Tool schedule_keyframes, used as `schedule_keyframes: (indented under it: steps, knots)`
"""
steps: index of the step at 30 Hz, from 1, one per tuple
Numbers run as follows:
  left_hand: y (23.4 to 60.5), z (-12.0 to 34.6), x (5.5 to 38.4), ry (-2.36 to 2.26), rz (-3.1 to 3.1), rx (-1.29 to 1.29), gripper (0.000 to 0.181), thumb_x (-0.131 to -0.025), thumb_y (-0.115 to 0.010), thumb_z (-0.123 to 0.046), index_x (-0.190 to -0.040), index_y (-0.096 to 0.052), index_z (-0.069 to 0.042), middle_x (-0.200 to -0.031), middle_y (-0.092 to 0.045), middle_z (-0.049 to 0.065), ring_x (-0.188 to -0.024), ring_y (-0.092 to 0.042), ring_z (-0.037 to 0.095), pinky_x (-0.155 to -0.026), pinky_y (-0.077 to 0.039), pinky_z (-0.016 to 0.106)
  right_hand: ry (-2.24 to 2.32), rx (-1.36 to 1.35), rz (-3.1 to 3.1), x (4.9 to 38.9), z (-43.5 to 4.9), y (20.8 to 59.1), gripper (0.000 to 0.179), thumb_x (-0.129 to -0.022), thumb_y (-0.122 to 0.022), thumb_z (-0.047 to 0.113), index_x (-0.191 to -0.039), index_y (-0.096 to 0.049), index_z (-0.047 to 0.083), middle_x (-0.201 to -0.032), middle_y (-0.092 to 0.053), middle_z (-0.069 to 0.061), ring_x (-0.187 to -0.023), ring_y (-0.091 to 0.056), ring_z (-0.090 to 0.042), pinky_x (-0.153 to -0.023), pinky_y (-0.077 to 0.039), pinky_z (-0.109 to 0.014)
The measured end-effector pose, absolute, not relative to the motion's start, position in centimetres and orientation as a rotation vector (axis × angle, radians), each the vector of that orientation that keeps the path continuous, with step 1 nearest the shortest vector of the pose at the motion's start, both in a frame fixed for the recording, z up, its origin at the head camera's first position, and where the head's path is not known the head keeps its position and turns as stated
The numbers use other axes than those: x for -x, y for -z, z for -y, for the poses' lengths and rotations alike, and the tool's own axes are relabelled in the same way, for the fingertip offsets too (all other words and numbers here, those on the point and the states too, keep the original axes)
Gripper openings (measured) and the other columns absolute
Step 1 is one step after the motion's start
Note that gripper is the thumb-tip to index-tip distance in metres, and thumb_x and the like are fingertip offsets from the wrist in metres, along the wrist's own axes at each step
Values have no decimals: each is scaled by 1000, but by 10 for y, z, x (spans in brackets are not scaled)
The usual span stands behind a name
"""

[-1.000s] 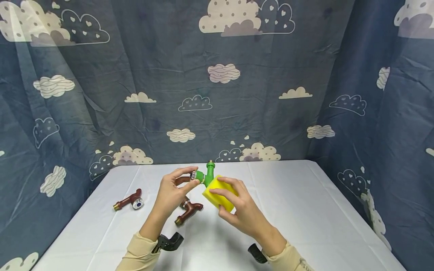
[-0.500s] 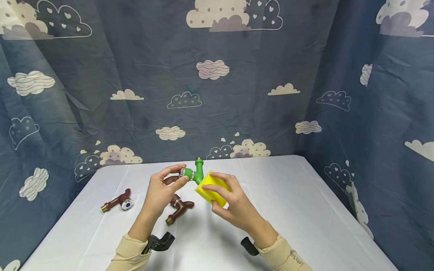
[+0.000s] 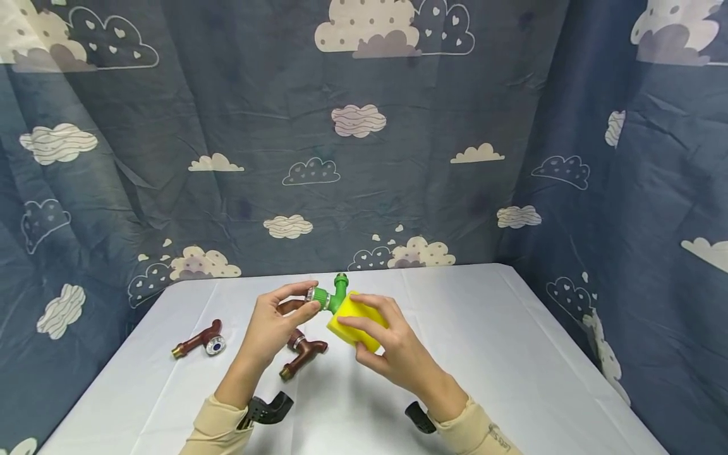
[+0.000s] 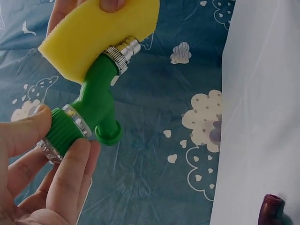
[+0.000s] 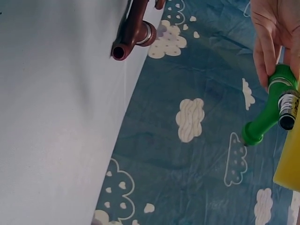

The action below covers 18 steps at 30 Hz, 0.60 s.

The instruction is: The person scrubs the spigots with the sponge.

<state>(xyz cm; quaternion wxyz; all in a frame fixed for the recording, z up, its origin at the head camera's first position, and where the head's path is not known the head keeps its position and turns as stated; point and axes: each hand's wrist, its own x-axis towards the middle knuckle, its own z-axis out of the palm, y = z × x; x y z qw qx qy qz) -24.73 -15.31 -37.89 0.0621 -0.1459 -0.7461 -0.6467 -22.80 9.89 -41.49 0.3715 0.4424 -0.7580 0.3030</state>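
Note:
Above the table, my left hand point(image 3: 273, 325) pinches the ribbed round knob of a green water tap point(image 3: 339, 291) between thumb and fingers. My right hand point(image 3: 404, 344) holds a yellow sponge point(image 3: 357, 309) against the tap's body. In the left wrist view the sponge point(image 4: 101, 33) lies along the green tap point(image 4: 96, 101), beside its silver threaded end. Part of the tap is covered by the sponge in the head view. From the right wrist, the sponge point(image 5: 288, 164) shows only at the right edge, and the right hand's fingers are out of sight.
Two brown taps lie on the white table point(image 3: 512, 379): one brown tap point(image 3: 301, 358) beneath the left hand, another brown tap point(image 3: 196, 341) farther left. Behind the table hangs a dark blue cloud-print curtain point(image 3: 256, 133). Black wrist devices sit at both cuffs.
The head view has shifted, so the whole scene sits further left than a second ago. Both hands keep their hold; the green tap and sponge have moved only slightly relative to each other.

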Motion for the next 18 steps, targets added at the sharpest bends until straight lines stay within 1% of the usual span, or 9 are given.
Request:
schedule_keyframes:
  steps: [4,5,9,15,17,18]
  knots:
    - [379,154,245,1826,2342,523,43,-94,-84,-13,-135,-74,-10,-136,-70,15,-108,-77,17,-86,-63,22,-763,-1152,1957,226,-99,416,56,-82,-77,0,-135,-73,19,-152,-56,-15,-136,-55,-32,-105,-63,-42]
    - [379,153,245,1794,2355,559,43,-94,-84,-12,-135,-75,-11,-138,-70,14,-109,-77,19,-88,-63,22,-761,-1155,1963,226,-99,416,56,-83,-77,0,-135,-73,20,-152,-56,-15,-137,-54,-32,-105,-62,-41]
    - [380,150,245,1704,2386,685,43,-94,-84,-11,-136,-75,-13,-137,-71,14,-111,-77,25,-87,-63,22,-753,-1151,1973,226,-100,418,57,-83,-77,0,-136,-73,20,-153,-56,-14,-137,-54,-32,-105,-62,-40]
    - [380,151,245,1680,2412,713,42,-94,-83,-10,-135,-75,-14,-138,-71,17,-111,-78,27,-85,-63,23,-754,-1152,1974,229,-100,420,58,-82,-77,-1,-136,-72,20,-153,-55,-14,-136,-55,-32,-104,-63,-40]
    - [380,153,245,1678,2426,722,42,-94,-83,-10,-135,-75,-14,-137,-71,16,-112,-78,26,-85,-64,23,-758,-1153,1963,231,-101,420,58,-81,-77,-2,-135,-73,19,-153,-55,-15,-135,-55,-33,-103,-64,-41]
    - [379,153,244,1682,2433,731,42,-94,-83,-11,-135,-75,-13,-136,-71,16,-111,-78,25,-82,-65,24,-761,-1151,1958,231,-102,421,58,-81,-78,-3,-135,-73,18,-152,-55,-16,-134,-56,-33,-102,-64,-41]
